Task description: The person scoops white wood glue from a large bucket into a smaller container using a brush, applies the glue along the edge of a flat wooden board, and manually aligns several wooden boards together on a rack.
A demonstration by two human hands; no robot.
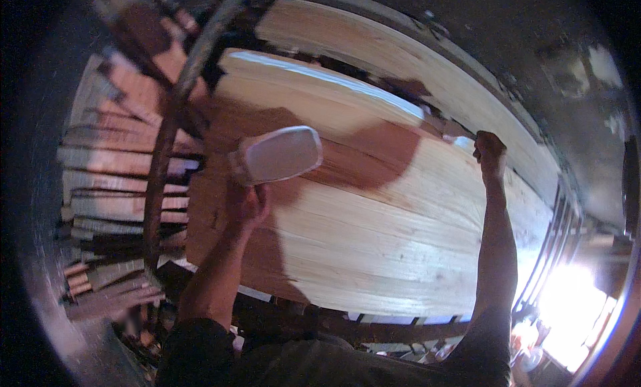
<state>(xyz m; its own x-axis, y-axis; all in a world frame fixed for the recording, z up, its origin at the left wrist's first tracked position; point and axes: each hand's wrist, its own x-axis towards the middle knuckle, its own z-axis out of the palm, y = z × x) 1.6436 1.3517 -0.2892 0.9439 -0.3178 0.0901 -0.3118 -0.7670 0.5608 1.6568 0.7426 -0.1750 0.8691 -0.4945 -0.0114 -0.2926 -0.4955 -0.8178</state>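
My left hand (250,205) is closed round the lower side of a pale plastic tub (284,153). The tub has a rounded rectangular mouth with a light rim and is held above the left part of a wide wooden panel (374,233). Its contents look pale, but I cannot make them out. At the panel's far right edge, my right hand (491,152) makes a fist round a slim tool (459,132) pointing left. Blur hides what kind of tool it is. Reddish-brown shadows fall across the joined boards.
A second long board (374,40) lies beyond the panel, with a dark gap between them. A curved dark bar (163,160) runs along the left side. Stacked wood pieces (120,173) lie past it. Bright light enters at the lower right (574,307).
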